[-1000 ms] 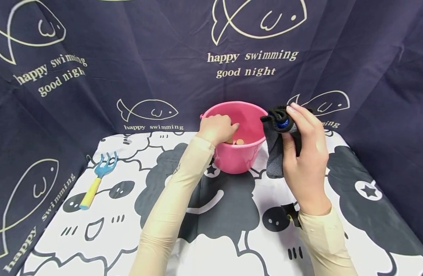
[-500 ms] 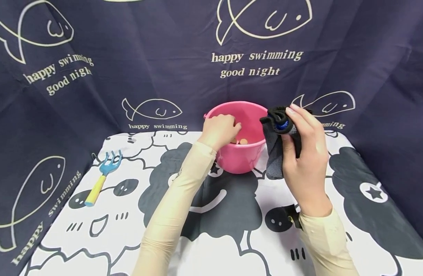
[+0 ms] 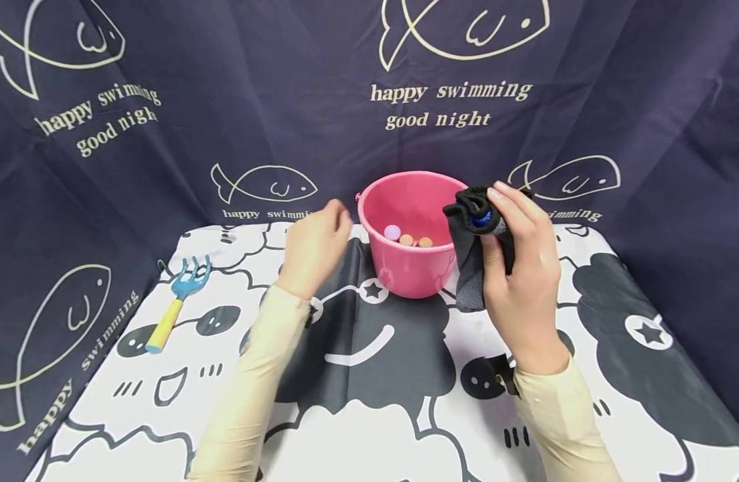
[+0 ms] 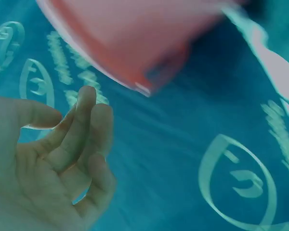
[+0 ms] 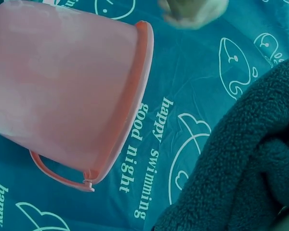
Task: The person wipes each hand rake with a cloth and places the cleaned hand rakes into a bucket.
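My left hand (image 3: 314, 248) is just left of the pink bucket (image 3: 413, 271), clear of its rim. In the left wrist view its fingers (image 4: 79, 130) are loosely bent, with nothing between them. My right hand (image 3: 523, 288) grips a rolled dark grey cloth (image 3: 468, 268) beside the bucket's right rim. Something blue (image 3: 481, 217) shows inside the roll. The cloth's fuzzy surface (image 5: 231, 159) fills the lower right of the right wrist view. Inside the bucket lie a lilac ball (image 3: 392, 232) and two orange-tan round pieces (image 3: 426, 242), partly hidden by the rim.
A toy hand fork (image 3: 178, 301) with blue tines and a yellow handle lies at the left on the white-and-grey printed cover (image 3: 369, 442). Dark blue fabric with fish prints (image 3: 321, 80) hangs behind and on both sides. The bucket stands close to the back fabric.
My left hand has come out of the bucket and moved left, bringing the lilac ball inside into view. My right hand still holds the cloth in nearly the same place.
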`<act>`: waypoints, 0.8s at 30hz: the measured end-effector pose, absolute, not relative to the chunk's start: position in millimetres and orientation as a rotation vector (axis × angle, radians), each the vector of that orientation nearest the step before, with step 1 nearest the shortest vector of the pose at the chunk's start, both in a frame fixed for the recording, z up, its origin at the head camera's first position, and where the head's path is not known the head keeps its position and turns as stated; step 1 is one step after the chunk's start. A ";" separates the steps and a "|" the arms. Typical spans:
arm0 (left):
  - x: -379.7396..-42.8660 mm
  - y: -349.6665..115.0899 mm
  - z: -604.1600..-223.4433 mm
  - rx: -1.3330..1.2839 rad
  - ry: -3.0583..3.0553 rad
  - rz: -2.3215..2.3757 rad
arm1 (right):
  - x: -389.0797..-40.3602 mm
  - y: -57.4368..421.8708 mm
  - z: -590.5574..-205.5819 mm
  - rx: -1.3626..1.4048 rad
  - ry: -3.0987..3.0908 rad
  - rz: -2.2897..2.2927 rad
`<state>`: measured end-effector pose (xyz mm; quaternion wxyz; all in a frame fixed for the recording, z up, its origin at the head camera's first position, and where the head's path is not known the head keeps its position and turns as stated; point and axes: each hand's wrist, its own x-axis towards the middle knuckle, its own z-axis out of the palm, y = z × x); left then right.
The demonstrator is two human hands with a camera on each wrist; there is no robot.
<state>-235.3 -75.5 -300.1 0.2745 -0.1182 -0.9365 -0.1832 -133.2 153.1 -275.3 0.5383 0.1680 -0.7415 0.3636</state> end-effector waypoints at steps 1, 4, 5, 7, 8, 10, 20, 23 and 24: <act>-235.2 -87.4 -304.8 -0.298 -2.530 -0.482 | -133.6 152.6 -275.1 0.402 -1.761 0.869; -235.1 -126.0 -319.3 -0.228 -2.574 -0.455 | -134.3 150.9 -275.7 0.412 -1.764 0.868; -234.9 -140.2 -323.4 -0.196 -2.596 -0.448 | -134.3 150.3 -276.2 0.415 -1.770 0.867; -232.5 -170.3 -329.8 -0.112 -2.656 -0.432 | -134.8 149.8 -277.5 0.419 -1.781 0.858; -231.1 -185.8 -332.2 -0.061 -2.698 -0.424 | -135.3 149.7 -277.7 0.420 -1.784 0.856; -228.7 -217.2 -337.0 0.036 -2.784 -0.403 | -135.9 149.2 -277.1 0.423 -1.785 0.849; -213.0 -310.7 -376.5 0.619 -3.194 -0.302 | -138.0 150.2 -282.0 0.437 -1.813 0.838; -207.0 -320.0 -384.7 0.743 -3.289 -0.312 | -137.8 150.8 -284.3 0.441 -1.820 0.828; -205.8 -321.9 -386.7 0.749 -3.310 -0.309 | -137.7 151.0 -284.7 0.443 -1.821 0.827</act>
